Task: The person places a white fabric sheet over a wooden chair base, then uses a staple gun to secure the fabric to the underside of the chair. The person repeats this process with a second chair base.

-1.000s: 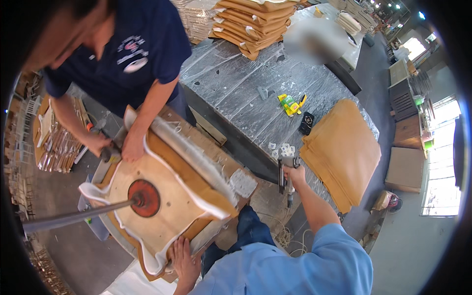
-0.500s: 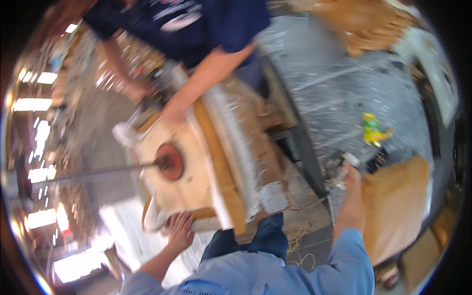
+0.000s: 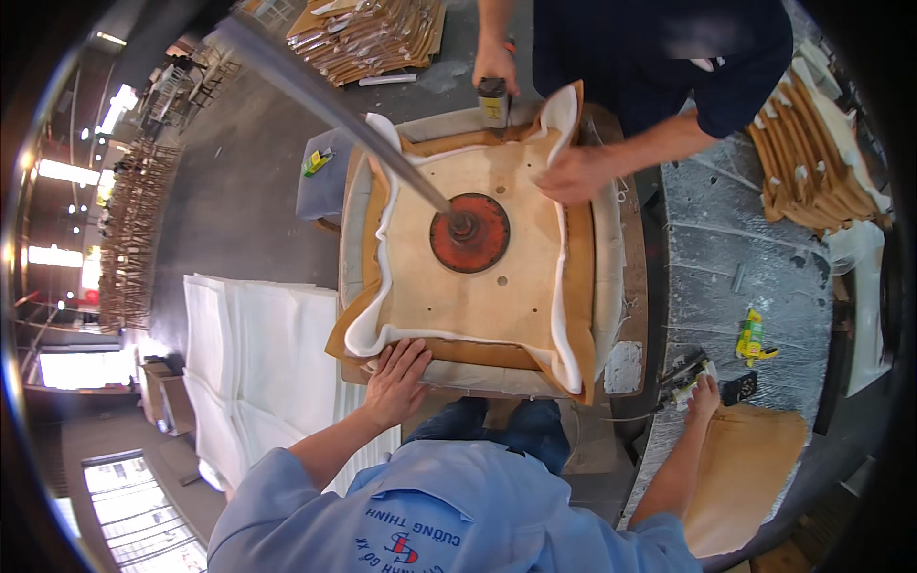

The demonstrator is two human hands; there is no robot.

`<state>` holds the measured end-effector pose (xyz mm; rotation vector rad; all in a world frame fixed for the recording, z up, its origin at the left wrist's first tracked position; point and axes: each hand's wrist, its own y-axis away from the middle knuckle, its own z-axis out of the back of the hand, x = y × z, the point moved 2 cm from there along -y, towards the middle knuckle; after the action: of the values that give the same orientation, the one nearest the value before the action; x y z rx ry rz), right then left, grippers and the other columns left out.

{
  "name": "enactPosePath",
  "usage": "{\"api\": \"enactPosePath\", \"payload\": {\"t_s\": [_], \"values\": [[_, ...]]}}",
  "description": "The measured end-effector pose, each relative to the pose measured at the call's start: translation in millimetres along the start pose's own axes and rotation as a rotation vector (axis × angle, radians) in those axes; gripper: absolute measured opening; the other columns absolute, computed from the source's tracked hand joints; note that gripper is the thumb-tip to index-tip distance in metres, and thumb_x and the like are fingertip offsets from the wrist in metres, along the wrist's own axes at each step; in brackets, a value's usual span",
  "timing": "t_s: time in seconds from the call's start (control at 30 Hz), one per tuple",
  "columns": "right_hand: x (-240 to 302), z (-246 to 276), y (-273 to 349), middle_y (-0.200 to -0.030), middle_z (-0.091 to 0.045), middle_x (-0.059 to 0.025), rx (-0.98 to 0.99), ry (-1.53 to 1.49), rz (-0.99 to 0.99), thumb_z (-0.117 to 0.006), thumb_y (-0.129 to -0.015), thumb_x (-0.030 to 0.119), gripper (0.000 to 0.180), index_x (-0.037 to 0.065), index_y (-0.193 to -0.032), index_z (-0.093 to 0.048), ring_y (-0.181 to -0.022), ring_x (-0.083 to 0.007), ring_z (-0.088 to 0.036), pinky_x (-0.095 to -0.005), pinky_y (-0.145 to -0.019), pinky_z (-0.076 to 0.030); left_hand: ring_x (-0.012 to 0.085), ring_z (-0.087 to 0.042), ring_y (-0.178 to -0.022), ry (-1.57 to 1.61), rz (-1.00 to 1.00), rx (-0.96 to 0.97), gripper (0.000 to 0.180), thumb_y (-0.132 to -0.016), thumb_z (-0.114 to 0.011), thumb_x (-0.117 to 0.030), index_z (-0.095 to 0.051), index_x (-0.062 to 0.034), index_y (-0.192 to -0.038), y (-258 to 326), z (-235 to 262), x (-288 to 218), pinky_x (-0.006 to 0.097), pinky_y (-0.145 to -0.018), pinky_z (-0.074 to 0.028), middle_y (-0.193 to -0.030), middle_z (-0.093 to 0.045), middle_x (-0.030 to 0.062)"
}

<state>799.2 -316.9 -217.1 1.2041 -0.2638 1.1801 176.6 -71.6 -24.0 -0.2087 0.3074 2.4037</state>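
Note:
A pale plywood seat panel (image 3: pixel 458 310) lies face up, with white foam (image 3: pixel 382 248) and a tan cover (image 3: pixel 580 267) around its edges. A red round pad (image 3: pixel 492 234) on a metal rod (image 3: pixel 353 119) presses on its middle. My left hand (image 3: pixel 396 384) rests with its fingers laid over the near left edge of the cover. To the right, my right hand (image 3: pixel 704 396) grips a staple gun (image 3: pixel 686 382) at the side table. Across the panel, a co-worker's hand (image 3: pixel 495 69) holds another staple gun (image 3: pixel 493 103); the co-worker's other hand (image 3: pixel 573 177) is blurred over the far right edge.
A plastic-covered table (image 3: pixel 707 277) on the right bears a yellow-green packet (image 3: pixel 751 336), a tan sheet (image 3: pixel 750 449) and a stack of tan covers (image 3: pixel 812 153). White foam sheets (image 3: pixel 253 353) lie at the left. A blue-grey stool (image 3: pixel 320 186) stands beyond, near stacked tan pieces (image 3: pixel 368 38).
The view has turned and steadied, so the panel now appears nearer the middle. My left hand remains at the near edge and my right hand still holds the staple gun.

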Motion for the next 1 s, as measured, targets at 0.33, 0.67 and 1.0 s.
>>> {"api": "enactPosePath", "payload": {"t_s": [0.33, 0.67, 1.0], "values": [[119, -177, 211, -0.155, -0.062, -0.0264, 0.311, 0.170, 0.779, -0.079, -0.104, 0.040, 0.068, -0.002, -0.154, -0.061, -0.146, -0.0358, -0.059, -0.0461, -0.121, -0.046, 0.0358, -0.045, -0.157, 0.171, -0.048, -0.256, 0.071, -0.087, -0.084, -0.029, -0.062, -0.0100, -0.152, 22, -16, 19, 0.054, -0.128, -0.035, -0.168, -0.051, 0.0128], [109, -209, 252, -0.158, -0.052, -0.0283, 0.125, 0.572, 0.895, -0.062, -0.108, 0.051, 0.076, 0.006, -0.167, -0.043, -0.148, -0.0488, -0.050, -0.0683, -0.121, -0.035, 0.0334, -0.047, -0.156, 0.201, -0.023, -0.339, 0.061, -0.091, -0.081, -0.040, -0.069, -0.0138, -0.145, 25, -10, 21, 0.053, -0.126, -0.037, -0.164, -0.057, 0.0081], [113, -206, 259, -0.158, -0.052, -0.0283, 0.162, 0.552, 0.786, -0.064, -0.106, 0.048, 0.072, 0.008, -0.163, -0.047, -0.151, -0.0468, -0.047, -0.0705, -0.124, -0.031, 0.0341, -0.047, -0.155, 0.193, -0.039, -0.345, 0.059, -0.091, -0.083, -0.039, -0.069, -0.0156, -0.143, 20, -9, 23, 0.054, -0.125, -0.037, -0.163, -0.057, 0.0073]]}}
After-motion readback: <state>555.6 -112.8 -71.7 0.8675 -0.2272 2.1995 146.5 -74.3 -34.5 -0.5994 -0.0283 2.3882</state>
